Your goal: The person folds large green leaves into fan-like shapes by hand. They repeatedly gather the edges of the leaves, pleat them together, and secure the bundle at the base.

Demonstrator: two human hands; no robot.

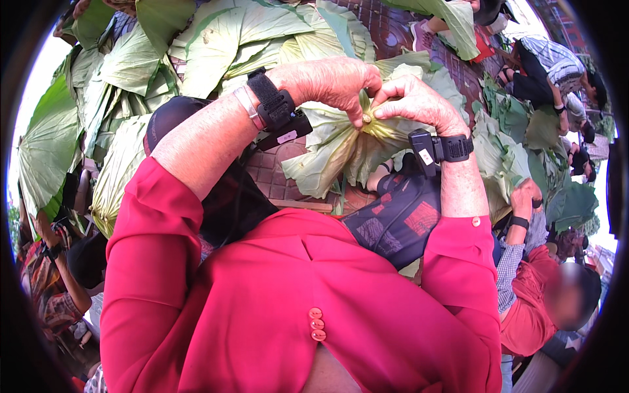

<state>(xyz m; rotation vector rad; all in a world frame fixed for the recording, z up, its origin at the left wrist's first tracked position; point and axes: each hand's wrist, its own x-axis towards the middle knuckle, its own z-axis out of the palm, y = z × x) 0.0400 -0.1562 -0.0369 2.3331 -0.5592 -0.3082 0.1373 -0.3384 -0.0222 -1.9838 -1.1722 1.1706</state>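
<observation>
Large pale green leaves, folded and gathered at their stem ends, form a bundle (327, 157) in front of my chest. My left hand (339, 91) reaches in from the left side of the picture, its fingertips pinching the gathered centre of the bundle. From the other side my right hand (415, 100) grips the same centre with thumb and forefinger, close beside a cut stem end (366, 118). The two hands nearly meet there. Both wrists carry black straps with small devices. The leaf surfaces hang out below and around the hands.
Overlapping large leaves (216, 44) lie beyond my hands and to the left, above reddish paving (393, 24). A ribbed leaf bundle (115, 172) stands at left. More leaves (506, 152) lie at right, near a person in a red top (530, 299). Another person's arm (69, 275) is at left.
</observation>
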